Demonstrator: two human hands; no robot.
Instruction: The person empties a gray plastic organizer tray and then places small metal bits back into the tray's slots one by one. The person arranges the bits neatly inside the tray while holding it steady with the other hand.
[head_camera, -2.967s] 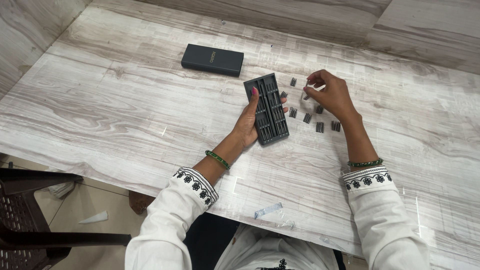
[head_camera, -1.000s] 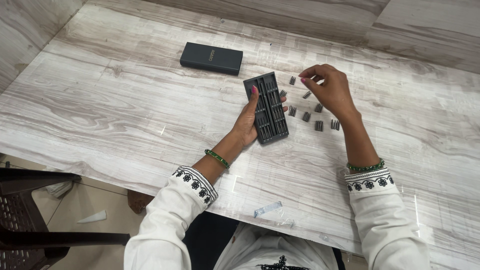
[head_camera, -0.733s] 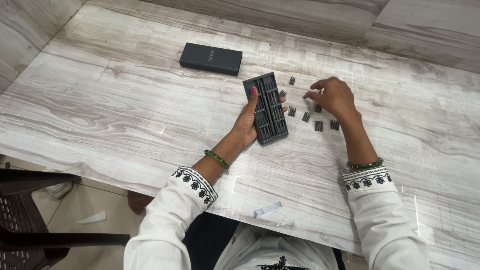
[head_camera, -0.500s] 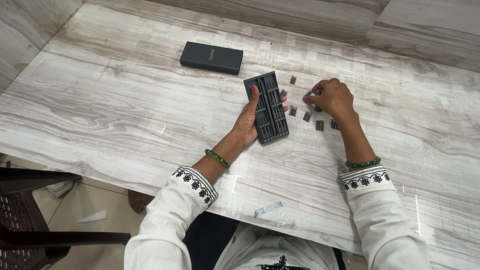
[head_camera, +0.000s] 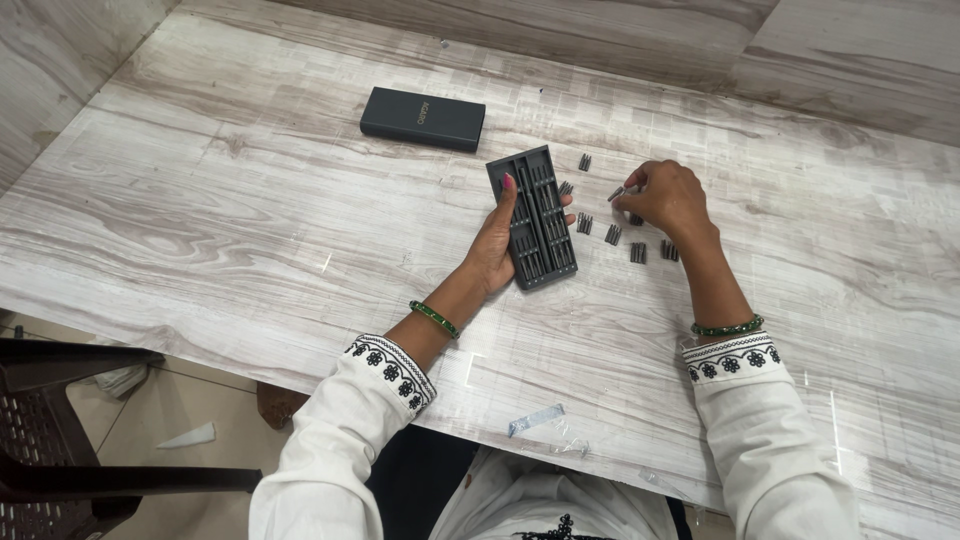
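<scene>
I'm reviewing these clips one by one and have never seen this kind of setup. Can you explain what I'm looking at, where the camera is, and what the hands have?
There is no machine here. A person sits at a pale wood-grain table, and the single camera is worn on their head, looking down at their own two bare hands.

The left hand rests on the edge of a dark grey slotted bit tray, steadying it flat on the table. The right hand is curled over a group of small dark screwdriver bits lying loose beside the tray, and its fingertips pinch what looks like one of them.

Farther away lies a closed dark rectangular box. Near the table's front edge is a scrap of clear tape. A dark chair stands at lower left.
</scene>
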